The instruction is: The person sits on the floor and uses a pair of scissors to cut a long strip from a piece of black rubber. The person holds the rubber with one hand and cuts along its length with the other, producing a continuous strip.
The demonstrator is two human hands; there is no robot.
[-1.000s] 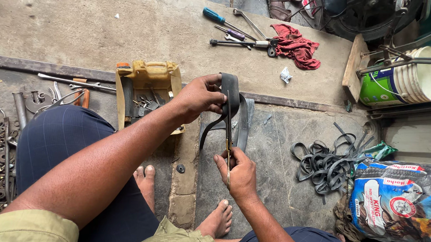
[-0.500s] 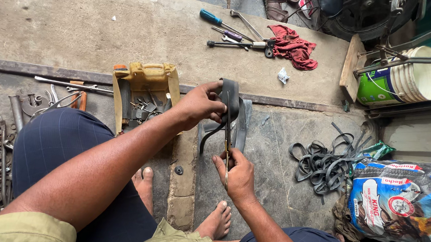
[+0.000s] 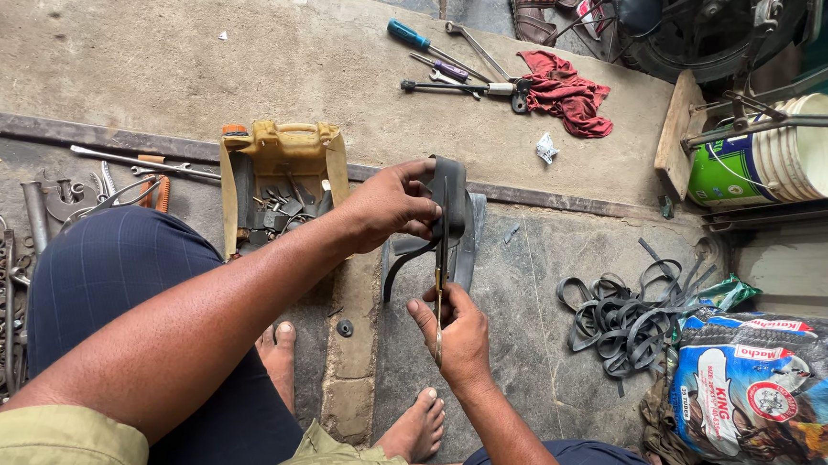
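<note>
Left hand (image 3: 389, 205) is clamped round the top of a black rubber inner-tube strip (image 3: 450, 216), folded over and held upright; right hand (image 3: 459, 333) sits at 6 o'clock below it, closed on scissors (image 3: 441, 282) whose blades run straight up along the rubber; cut yellow jerrycan (image 3: 285, 148) of bits at 9 o'clock of the left hand; pile of rubber strips (image 3: 624, 317) on the floor at 3 o'clock.
</note>
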